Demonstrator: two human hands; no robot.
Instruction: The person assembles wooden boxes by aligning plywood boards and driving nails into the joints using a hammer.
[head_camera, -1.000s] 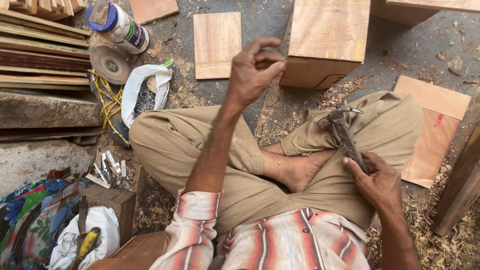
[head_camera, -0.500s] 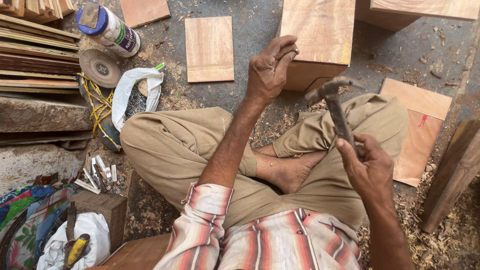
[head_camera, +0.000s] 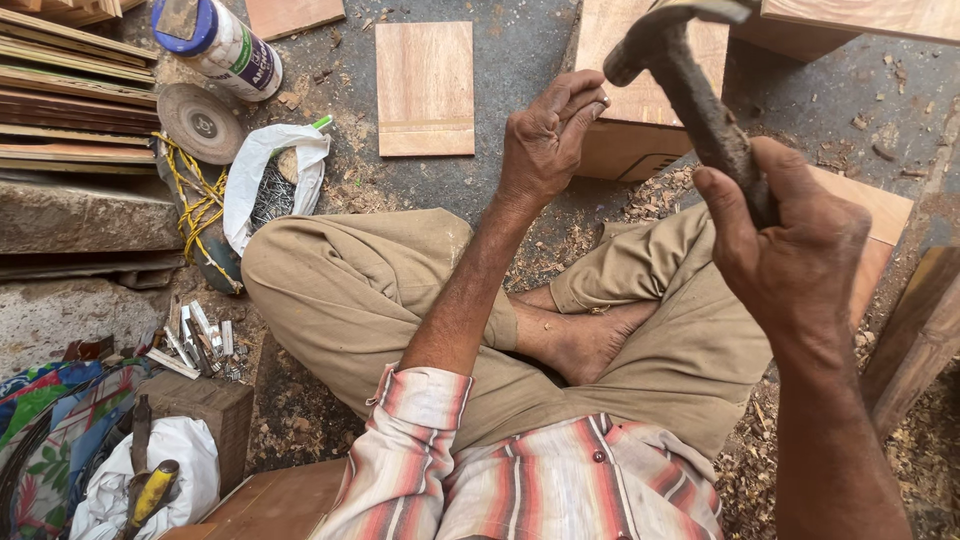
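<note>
- Head view: the right hand (head_camera: 790, 250) is gripping a raised hammer (head_camera: 690, 85) above the wooden box (head_camera: 625, 120).
- The left hand (head_camera: 545, 135), fingertips pinched narrow, is steadying something too small to identify on the box's near edge.
- A glancing blow could strike those fingers.

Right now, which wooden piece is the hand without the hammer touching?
The left hand rests on the thick wooden block. The thin flat board lies apart on the ground, untouched.

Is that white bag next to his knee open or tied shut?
Open. The white bag lies on the ground with its mouth spread wide, and a dark heap of nails shows inside it.
</note>
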